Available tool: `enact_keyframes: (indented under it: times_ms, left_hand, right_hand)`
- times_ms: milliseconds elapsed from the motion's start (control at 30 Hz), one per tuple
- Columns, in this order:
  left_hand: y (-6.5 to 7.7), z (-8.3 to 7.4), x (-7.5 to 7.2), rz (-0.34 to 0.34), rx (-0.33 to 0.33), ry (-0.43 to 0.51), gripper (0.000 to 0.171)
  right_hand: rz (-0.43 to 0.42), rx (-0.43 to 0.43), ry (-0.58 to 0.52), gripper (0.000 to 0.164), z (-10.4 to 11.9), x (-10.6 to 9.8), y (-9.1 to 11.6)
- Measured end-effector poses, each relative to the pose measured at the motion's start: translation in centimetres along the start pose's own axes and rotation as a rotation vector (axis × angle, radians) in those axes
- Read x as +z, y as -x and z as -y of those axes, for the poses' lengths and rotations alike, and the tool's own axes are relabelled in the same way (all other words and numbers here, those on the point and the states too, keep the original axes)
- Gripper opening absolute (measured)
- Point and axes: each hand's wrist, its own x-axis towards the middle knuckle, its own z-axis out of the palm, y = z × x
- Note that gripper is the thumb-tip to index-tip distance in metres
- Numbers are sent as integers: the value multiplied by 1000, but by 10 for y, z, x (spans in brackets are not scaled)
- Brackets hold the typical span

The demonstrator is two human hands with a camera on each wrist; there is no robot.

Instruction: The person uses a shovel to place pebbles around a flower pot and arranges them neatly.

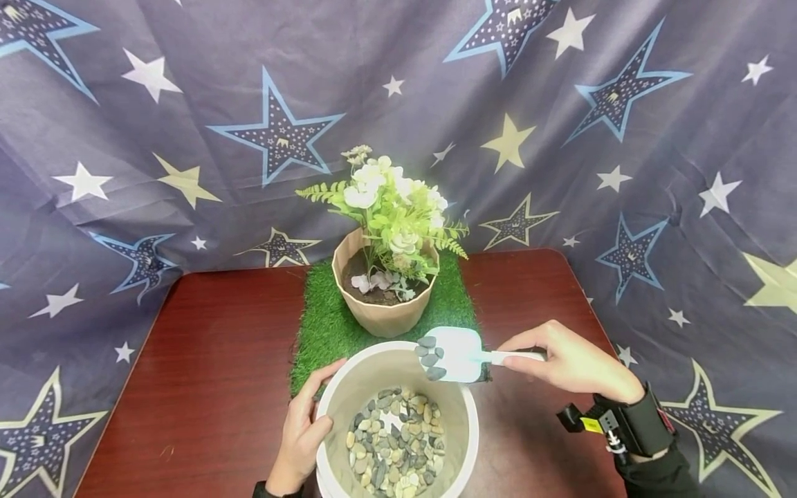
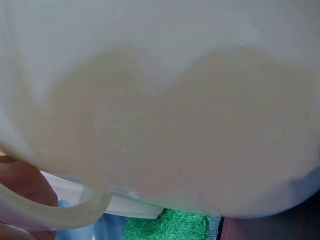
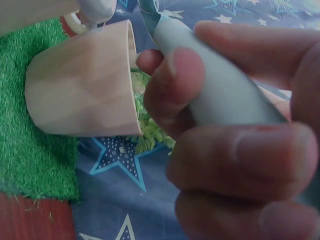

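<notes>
A white bucket (image 1: 457,429) stands at the front of the table, with grey and tan pebbles (image 1: 398,443) over its bottom. My left hand (image 1: 301,432) holds the bucket's left side, thumb near the rim. In the left wrist view the bucket's wall (image 2: 165,125) fills most of the picture, and fingers (image 2: 30,185) show behind a loop-shaped handle (image 2: 60,215). My right hand (image 1: 569,360) grips the handle (image 3: 215,75) of a pale trowel (image 1: 457,353). Several dark grey pebbles (image 1: 431,358) lie at the trowel's tip, above the bucket's far right rim.
Behind the bucket, a beige flowerpot (image 1: 386,315) with white flowers (image 1: 373,183) and green leaves stands on a green turf mat (image 1: 320,339). Dark soil (image 1: 367,294) shows inside it. A star-patterned cloth (image 1: 398,104) hangs around the reddish-brown table (image 1: 205,373).
</notes>
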Motion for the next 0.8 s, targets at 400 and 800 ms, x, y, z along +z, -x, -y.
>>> enact_keyframes:
  times_ms: [400,800]
  left_hand:
    - [-1,1,1,-10,23,-24,86]
    - [-1,-2,1,-17,11,-18,86]
  right_hand:
    - [-27,196,-51,13,-17,-6,4]
    - [-124,326,3,19,-52,0,5]
